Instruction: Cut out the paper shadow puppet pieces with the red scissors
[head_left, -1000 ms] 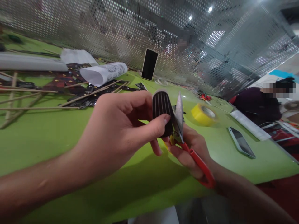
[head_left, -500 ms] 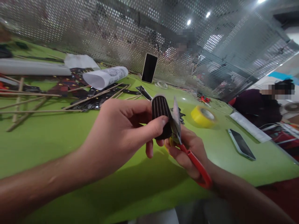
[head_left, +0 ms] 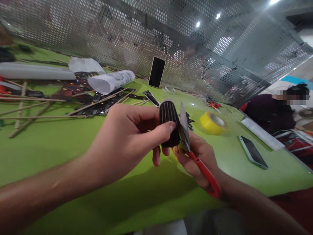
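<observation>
Scissors [head_left: 209,176] with a red handle are gripped in my right hand [head_left: 205,153], blades [head_left: 185,125] pointing upward. My left hand [head_left: 127,133] pinches a curved, striped black piece [head_left: 168,112] above the green table [head_left: 56,156], its right edge right beside the blades. Whether metal touches that edge, I cannot tell.

Principal hazard, in my judgement: the left thumb [head_left: 166,130] lies across the striped face close to the blades; a slip of the piece or a careless squeeze of the handles could nick it. Second: the piece is curved and looks bendable, so blade pressure could fold or swivel it and leave a ragged edge. Third: both items are held in mid-air without support, so unsteady wrists could throw the blades off line. Minor: a slackened pinch could drop the piece onto the table.
</observation>
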A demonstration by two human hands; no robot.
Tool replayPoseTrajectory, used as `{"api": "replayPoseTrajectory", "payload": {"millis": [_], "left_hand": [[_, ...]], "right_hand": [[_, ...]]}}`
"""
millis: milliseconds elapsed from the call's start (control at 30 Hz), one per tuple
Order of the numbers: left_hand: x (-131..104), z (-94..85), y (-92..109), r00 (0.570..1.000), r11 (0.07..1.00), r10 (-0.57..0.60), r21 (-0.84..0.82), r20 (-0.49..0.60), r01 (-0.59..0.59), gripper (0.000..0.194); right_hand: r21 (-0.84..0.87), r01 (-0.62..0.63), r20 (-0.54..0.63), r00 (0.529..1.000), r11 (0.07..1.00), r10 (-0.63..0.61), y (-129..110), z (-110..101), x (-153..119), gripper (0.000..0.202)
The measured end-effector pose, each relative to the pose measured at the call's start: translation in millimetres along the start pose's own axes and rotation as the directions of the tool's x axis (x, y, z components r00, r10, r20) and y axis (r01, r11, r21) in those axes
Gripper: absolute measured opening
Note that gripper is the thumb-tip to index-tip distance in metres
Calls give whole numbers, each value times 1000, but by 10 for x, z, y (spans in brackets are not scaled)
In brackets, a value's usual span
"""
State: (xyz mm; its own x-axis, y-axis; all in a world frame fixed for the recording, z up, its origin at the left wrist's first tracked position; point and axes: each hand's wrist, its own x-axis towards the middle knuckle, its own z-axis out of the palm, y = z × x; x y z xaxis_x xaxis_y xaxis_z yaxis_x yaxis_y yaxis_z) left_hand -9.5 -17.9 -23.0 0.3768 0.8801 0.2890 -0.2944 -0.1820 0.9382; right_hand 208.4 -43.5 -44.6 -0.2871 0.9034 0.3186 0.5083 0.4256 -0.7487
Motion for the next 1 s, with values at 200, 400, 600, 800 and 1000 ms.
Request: {"api": "replayPoseTrajectory", "payload": {"millis": [200, 400, 600, 800, 1000], "left_hand": [[31, -6, 0, 1000, 1000, -8, 29, 3, 8, 20], [17, -5, 14, 1000, 1000, -16, 20, 6, 16, 20], [3, -12, 10, 1000, 1000, -15, 22, 17, 14, 20], [22, -13, 10, 999, 999, -40, -10, 34, 41, 18], [21, -13, 15, 998, 998, -52, -30, 36, 53, 18]], "right_hand": [[54, 38, -22, 999, 998, -37, -1, 23, 14, 9], [78, -48, -21, 999, 996, 50, -16, 36, -18, 3], [116, -120, -15, 992, 986, 122, -29, 44, -34, 14], [88, -78, 8, 997, 993, 78, 47, 33, -62, 16], [59, -69, 2, 998, 996, 69, 53, 25, -89, 13]]}}
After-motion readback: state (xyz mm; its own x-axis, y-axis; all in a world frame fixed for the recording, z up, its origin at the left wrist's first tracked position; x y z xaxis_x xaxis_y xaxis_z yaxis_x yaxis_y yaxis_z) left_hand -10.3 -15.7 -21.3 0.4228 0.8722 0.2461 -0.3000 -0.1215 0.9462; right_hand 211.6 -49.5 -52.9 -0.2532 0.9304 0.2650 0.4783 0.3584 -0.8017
